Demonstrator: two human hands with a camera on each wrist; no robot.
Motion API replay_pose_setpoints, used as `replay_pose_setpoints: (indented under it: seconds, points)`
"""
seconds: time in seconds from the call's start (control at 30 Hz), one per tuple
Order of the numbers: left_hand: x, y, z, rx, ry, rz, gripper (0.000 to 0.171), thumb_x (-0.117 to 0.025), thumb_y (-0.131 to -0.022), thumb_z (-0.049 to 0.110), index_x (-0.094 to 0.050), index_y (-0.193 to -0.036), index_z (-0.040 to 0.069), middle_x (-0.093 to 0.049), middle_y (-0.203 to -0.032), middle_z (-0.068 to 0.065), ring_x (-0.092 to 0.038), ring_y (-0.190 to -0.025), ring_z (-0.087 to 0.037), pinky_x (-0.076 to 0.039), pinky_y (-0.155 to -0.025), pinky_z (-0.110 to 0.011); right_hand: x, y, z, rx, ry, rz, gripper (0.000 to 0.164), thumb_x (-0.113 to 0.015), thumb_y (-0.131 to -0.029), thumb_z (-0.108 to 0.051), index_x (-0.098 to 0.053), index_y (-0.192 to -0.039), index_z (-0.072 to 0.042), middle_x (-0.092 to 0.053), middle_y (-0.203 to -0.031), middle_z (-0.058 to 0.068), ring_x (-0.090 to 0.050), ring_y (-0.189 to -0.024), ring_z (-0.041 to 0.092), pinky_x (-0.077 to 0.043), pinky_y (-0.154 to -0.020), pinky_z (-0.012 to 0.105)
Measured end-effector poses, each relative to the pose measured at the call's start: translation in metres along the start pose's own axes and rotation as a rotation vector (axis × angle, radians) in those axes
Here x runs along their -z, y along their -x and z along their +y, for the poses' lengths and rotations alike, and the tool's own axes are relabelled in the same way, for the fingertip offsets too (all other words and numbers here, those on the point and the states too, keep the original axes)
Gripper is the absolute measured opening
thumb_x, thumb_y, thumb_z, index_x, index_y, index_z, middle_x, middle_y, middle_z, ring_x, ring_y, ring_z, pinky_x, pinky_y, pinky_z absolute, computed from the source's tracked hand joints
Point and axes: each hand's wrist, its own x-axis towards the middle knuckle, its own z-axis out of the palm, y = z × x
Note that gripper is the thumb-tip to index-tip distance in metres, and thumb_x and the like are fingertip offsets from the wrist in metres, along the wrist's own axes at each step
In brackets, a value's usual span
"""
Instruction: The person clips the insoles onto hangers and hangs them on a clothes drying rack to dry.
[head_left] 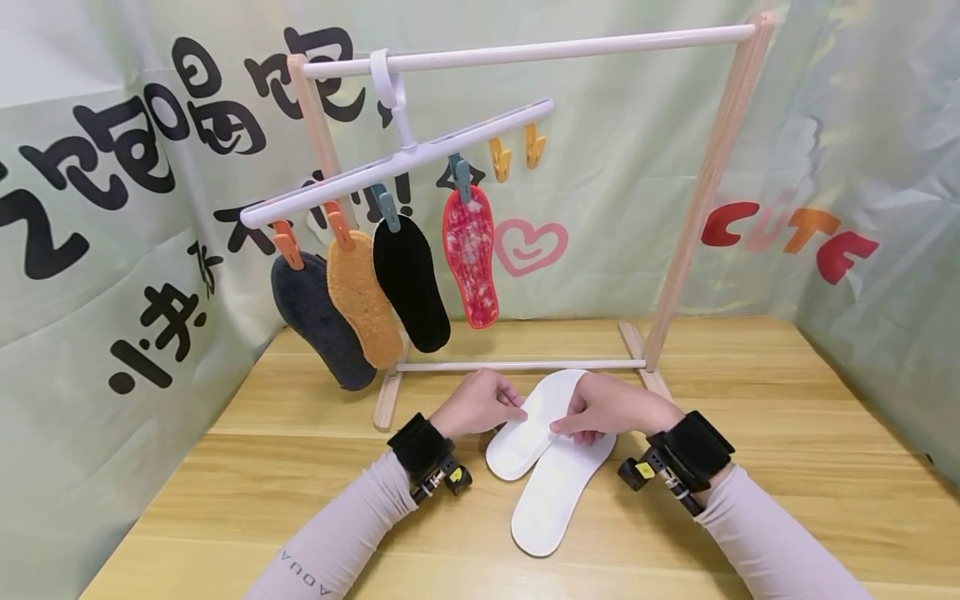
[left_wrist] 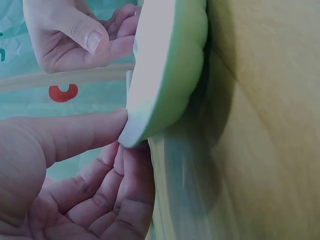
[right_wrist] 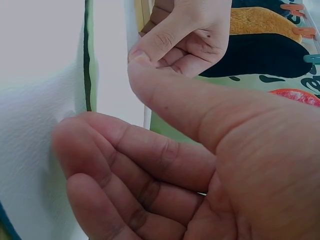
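Note:
Two white insoles lie overlapped at the table's middle. My left hand [head_left: 480,404] pinches the edge of the left insole [head_left: 513,450], thumb on its white face and fingers below. A pale green underside shows on this raised insole in the left wrist view. My right hand [head_left: 611,404] is over the other insole [head_left: 558,500]. In the right wrist view its thumb [right_wrist: 165,92] and bent index finger [right_wrist: 142,147] stand apart, fingertips close to the white surfaces, with nothing seen pinched between them.
Behind the hands stands a wooden rack with a white top bar [head_left: 570,54]. From it hangs a tilted white clip hanger [head_left: 337,179] holding dark grey, tan, black and red insoles; two yellow clips [head_left: 517,154] hang at its right end. Printed cloth [head_left: 840,150] surrounds the wooden table [head_left: 765,467].

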Motion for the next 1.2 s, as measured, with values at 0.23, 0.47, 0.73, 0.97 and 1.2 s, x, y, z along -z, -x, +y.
replay_pose_setpoints:
  seconds: [0.23,0.47,0.73,0.97,1.2]
  points:
    - [0.002,0.000,0.000,-0.004,0.043,-0.003,0.010,-0.086,-0.091,0.016,-0.078,-0.089,0.010,-0.072,-0.081,0.002,-0.062,-0.072,-0.010,-0.050,-0.067,-0.022,0.002,0.002,-0.003,0.011,-0.012,0.002,0.040,-0.080,-0.098,-0.031,-0.077,-0.068,-0.005,-0.069,-0.060,0.001,-0.063,-0.059,0.010,-0.048,-0.058,0.024]
    - [0.003,0.000,0.000,-0.020,0.054,0.002,0.008,-0.085,-0.091,0.016,-0.079,-0.089,0.011,-0.071,-0.080,0.003,-0.061,-0.071,-0.008,-0.049,-0.064,-0.022,0.003,0.002,-0.004,-0.005,-0.027,0.011,0.039,-0.081,-0.097,-0.031,-0.077,-0.070,-0.005,-0.070,-0.061,0.001,-0.065,-0.059,0.011,-0.051,-0.059,0.025]
    - [0.008,0.001,0.004,-0.038,0.080,0.007,0.008,-0.085,-0.090,0.013,-0.078,-0.088,0.010,-0.071,-0.079,0.002,-0.060,-0.068,-0.008,-0.049,-0.061,-0.022,0.004,0.003,-0.004,0.012,-0.055,0.005,0.035,-0.079,-0.099,-0.026,-0.078,-0.073,-0.004,-0.070,-0.063,0.000,-0.066,-0.060,0.011,-0.057,-0.061,0.027]
    - [0.011,0.002,0.010,-0.056,0.076,0.023,0.007,-0.085,-0.092,0.014,-0.079,-0.088,0.012,-0.071,-0.078,0.004,-0.061,-0.070,-0.008,-0.049,-0.064,-0.022,0.006,0.003,-0.001,0.026,-0.049,0.036,0.035,-0.078,-0.099,-0.028,-0.079,-0.074,-0.004,-0.071,-0.064,0.000,-0.071,-0.063,0.015,-0.060,-0.064,0.030]
    - [0.015,0.005,0.013,-0.054,0.112,0.050,0.006,-0.083,-0.093,0.012,-0.079,-0.090,0.010,-0.072,-0.081,0.003,-0.062,-0.075,-0.009,-0.049,-0.068,-0.022,0.009,0.001,-0.003,0.022,-0.045,0.077,0.035,-0.078,-0.100,-0.029,-0.079,-0.075,-0.004,-0.071,-0.065,0.000,-0.070,-0.065,0.016,-0.059,-0.065,0.030]
